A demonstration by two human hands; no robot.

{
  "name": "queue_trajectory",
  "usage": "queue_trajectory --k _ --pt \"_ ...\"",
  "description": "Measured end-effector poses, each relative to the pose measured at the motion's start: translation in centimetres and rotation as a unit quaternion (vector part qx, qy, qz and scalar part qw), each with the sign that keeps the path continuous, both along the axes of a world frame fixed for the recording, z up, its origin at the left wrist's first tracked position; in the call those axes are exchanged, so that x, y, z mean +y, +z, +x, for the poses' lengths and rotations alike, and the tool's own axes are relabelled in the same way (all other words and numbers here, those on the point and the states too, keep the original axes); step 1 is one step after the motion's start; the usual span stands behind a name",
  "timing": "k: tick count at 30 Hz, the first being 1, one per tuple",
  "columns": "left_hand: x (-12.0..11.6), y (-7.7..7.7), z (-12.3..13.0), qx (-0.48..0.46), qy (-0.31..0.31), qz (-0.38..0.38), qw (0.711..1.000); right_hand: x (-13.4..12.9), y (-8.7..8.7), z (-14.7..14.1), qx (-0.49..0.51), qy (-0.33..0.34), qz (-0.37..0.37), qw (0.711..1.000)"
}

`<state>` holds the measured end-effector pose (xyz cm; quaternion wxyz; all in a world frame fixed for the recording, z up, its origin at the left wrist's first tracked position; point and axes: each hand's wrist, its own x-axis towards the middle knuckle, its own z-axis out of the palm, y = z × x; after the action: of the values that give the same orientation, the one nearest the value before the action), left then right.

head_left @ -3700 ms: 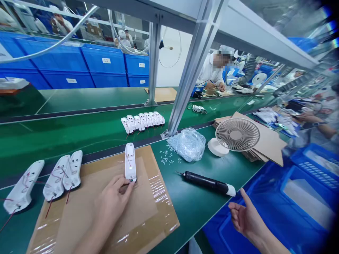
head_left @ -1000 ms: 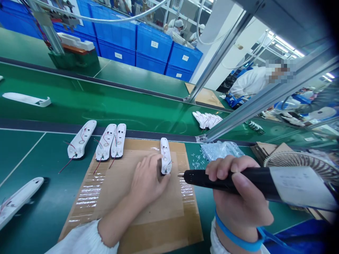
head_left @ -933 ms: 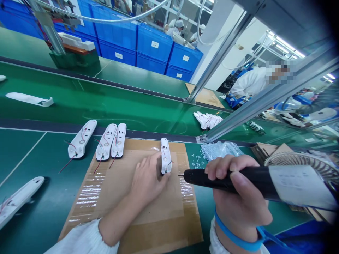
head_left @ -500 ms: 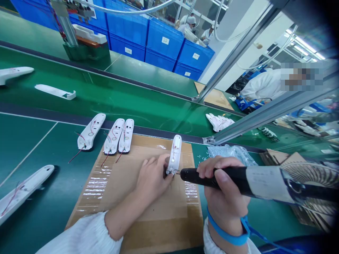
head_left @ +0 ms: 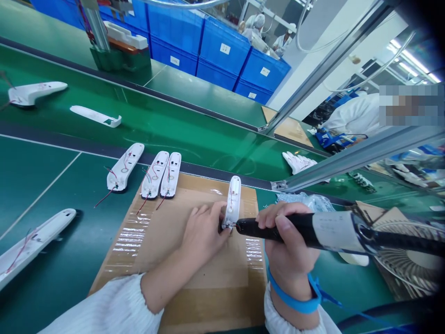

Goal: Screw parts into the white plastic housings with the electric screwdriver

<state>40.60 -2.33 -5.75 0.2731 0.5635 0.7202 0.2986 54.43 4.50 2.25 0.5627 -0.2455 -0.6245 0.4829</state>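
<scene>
Two hands busy: left hand [head_left: 203,232] pins the slim white plastic housing [head_left: 232,202] on the cardboard mat [head_left: 181,260], right hand [head_left: 288,246] clenched round the black screwdriver [head_left: 313,229], tip at the housing's near end.

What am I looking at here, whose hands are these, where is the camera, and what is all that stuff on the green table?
The picture comes from a camera worn on a worker's head, looking forward and down, so the two arms in white sleeves are that person's own. The left hand steadies a long white plastic shell lying on a taped cardboard mat. The right hand grips a black electric screwdriver, its tip at the near end of the shell. Beside the mat, on the green workbench, lie more white shells with red wires. A clear bag and a small fan sit to the right. Beyond runs a green conveyor belt carrying other white parts, with blue crates behind and another person in white working across the line.
</scene>
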Motion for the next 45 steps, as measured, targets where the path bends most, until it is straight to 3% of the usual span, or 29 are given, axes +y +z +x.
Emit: queue_trajectory --k 10,20,24,26,29,31,33,36,39,45 --pt "0.2 1.1 -0.1 -0.019 -0.011 -0.074 0.997 0.4 -0.6 -0.9 0.000 0.015 -0.016 1.000" --pt "0.3 0.9 -0.2 -0.004 -0.007 -0.060 0.998 0.3 -1.4 -1.4 -0.008 -0.001 -0.021 1.000" --pt "0.2 0.1 -0.4 0.016 -0.003 -0.025 1.000 0.2 0.2 0.5 -0.027 0.004 0.005 1.000" --pt "0.1 -0.4 -0.6 0.028 -0.004 -0.006 1.000 0.1 1.7 2.9 -0.002 -0.031 0.033 0.999" --pt "0.0 -1.3 -0.8 0.051 -0.007 0.018 0.998 0.4 2.5 7.6 0.019 -0.173 0.089 0.981" --pt "-0.1 -1.7 -0.9 0.063 -0.003 0.030 0.998 1.2 1.7 10.5 0.017 -0.267 0.109 0.957" --pt "-0.1 -2.1 -1.0 0.068 0.000 0.035 0.997 2.4 0.1 12.6 0.000 -0.314 0.103 0.944" --pt "0.0 -2.5 -1.1 0.073 0.003 0.037 0.997 3.9 -2.1 14.0 0.014 -0.338 0.095 0.936" --pt "0.0 -2.7 -1.2 0.073 0.007 0.042 0.996 4.6 -3.0 14.1 0.041 -0.348 0.077 0.933" --pt "-0.3 -2.7 -1.0 0.058 0.029 0.109 0.992 4.0 -1.3 13.5 0.053 -0.334 0.051 0.940"
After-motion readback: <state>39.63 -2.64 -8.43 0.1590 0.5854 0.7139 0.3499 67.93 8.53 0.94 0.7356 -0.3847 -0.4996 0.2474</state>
